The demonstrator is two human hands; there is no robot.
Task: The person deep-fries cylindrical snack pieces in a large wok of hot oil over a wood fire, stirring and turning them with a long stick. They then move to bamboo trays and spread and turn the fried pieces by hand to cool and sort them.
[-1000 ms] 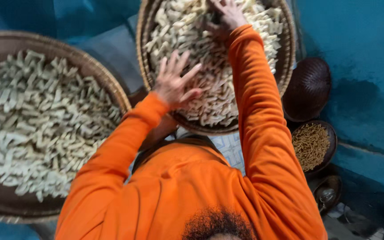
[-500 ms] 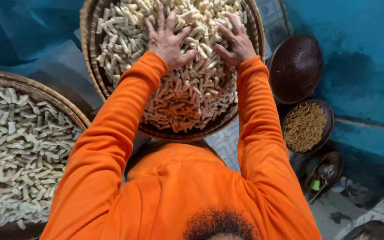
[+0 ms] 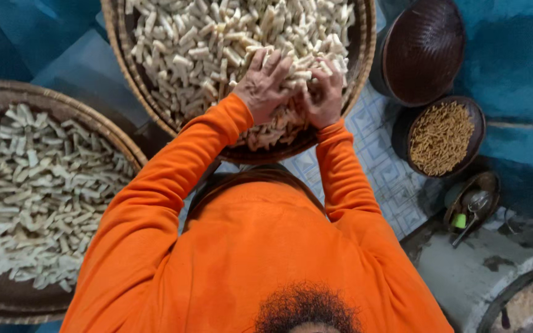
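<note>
A round woven tray (image 3: 365, 55) in front of me is heaped with several pale, short dough sticks (image 3: 205, 43). Both arms in orange sleeves reach into it. My left hand (image 3: 265, 83) lies palm down on the sticks near the tray's near edge, fingers spread slightly and curled over them. My right hand (image 3: 325, 92) is right beside it, fingers bent and gathering a clump of sticks. The two hands nearly touch. Whether either hand actually lifts any pieces is hidden under the fingers.
A second woven tray (image 3: 7, 296) with pale sticks sits at the left. At the right stand an empty dark woven bowl (image 3: 424, 52), a bowl of brown thin strands (image 3: 442, 135), and a small dish with a spoon (image 3: 473, 203). Tiled floor shows between them.
Both hands have pulled back toward me across the heap and come together near the tray's near edge, dragging sticks along. The view has shifted a little.
</note>
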